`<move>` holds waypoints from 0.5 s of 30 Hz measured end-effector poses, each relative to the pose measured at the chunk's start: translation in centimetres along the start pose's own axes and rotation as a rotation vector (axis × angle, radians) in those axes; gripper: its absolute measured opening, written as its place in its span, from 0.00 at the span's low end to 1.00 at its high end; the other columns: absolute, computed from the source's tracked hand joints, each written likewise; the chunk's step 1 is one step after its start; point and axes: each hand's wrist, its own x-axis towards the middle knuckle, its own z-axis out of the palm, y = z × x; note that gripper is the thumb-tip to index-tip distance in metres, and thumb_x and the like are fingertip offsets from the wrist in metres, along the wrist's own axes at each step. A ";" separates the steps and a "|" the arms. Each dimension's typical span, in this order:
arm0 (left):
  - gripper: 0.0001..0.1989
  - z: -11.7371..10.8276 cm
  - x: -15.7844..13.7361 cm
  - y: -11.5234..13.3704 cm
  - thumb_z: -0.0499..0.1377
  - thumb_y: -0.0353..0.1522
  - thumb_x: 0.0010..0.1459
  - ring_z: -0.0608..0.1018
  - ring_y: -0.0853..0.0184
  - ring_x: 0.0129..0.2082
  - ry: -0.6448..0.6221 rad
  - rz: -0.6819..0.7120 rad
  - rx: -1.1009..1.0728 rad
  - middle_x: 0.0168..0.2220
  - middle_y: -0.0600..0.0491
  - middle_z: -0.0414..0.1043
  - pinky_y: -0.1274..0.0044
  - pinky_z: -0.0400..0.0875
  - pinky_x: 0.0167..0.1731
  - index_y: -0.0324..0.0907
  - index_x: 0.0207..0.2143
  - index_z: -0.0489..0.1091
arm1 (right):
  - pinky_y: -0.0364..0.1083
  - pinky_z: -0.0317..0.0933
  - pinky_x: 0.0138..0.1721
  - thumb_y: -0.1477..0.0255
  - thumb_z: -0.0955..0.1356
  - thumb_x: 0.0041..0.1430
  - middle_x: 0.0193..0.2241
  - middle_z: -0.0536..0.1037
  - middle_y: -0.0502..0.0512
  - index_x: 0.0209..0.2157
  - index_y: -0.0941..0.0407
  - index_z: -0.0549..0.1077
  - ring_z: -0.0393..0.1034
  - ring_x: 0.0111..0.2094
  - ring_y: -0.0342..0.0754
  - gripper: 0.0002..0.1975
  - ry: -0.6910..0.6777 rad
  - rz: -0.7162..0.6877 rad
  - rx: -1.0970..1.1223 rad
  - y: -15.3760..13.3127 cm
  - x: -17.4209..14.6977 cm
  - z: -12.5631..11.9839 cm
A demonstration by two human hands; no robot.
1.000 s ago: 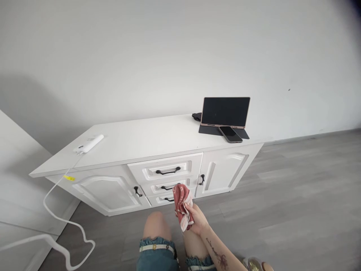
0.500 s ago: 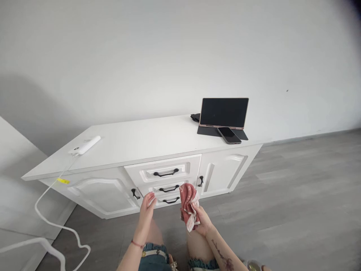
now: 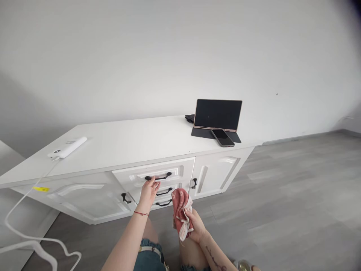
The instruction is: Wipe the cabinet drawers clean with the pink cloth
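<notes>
My left hand (image 3: 149, 191) reaches up to the black handle (image 3: 166, 176) of the top drawer (image 3: 183, 171). Its fingers are a little apart and overlap the left part of the handle; whether they press on it I cannot tell. Lower and to the right, my right hand (image 3: 196, 225) is closed around a bunched red-and-white cloth (image 3: 180, 207), held in front of the cabinet above my knee. The top drawer looks shut, as do the two drawers beneath it, which are partly covered by the cloth and hand.
On the white cabinet (image 3: 126, 137) a tablet (image 3: 218, 114) stands on its dark cover, with a phone (image 3: 223, 137) in front and a black folded item (image 3: 189, 118) behind. A white power strip (image 3: 70, 147) lies at the left, its cable (image 3: 17, 201) hanging toward the floor.
My left hand has moved up and forward from below the drawers to the top drawer's handle. My right hand still holds the cloth. The view has shifted slightly.
</notes>
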 end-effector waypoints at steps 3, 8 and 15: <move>0.10 -0.4 -0.6 -0.3 0.58 0.22 0.58 0.77 0.73 0.25 -0.011 0.001 -0.037 0.26 0.55 0.76 0.73 0.75 0.38 0.39 0.25 0.67 | 0.49 0.68 0.38 0.62 0.76 0.44 0.30 0.82 0.50 0.35 0.53 0.79 0.76 0.31 0.51 0.15 -0.015 0.019 -0.057 -0.2 -0.2 0.1; 0.08 -1.7 -1.8 -1.0 0.62 0.23 0.55 0.77 0.72 0.25 -0.042 0.006 -0.026 0.26 0.55 0.76 0.73 0.76 0.38 0.40 0.26 0.68 | 0.47 0.69 0.34 0.58 0.78 0.37 0.23 0.80 0.54 0.28 0.59 0.78 0.75 0.26 0.49 0.21 -0.046 0.192 -0.138 -1.0 -0.9 -1.5; 0.09 -3.4 -3.6 -1.8 0.66 0.25 0.51 0.78 0.71 0.27 -0.067 0.014 -0.003 0.29 0.54 0.77 0.72 0.77 0.38 0.40 0.26 0.68 | 0.42 0.68 0.23 0.60 0.79 0.30 0.20 0.79 0.54 0.25 0.57 0.76 0.73 0.21 0.46 0.20 -0.007 0.030 -0.123 -3.3 -3.3 -5.4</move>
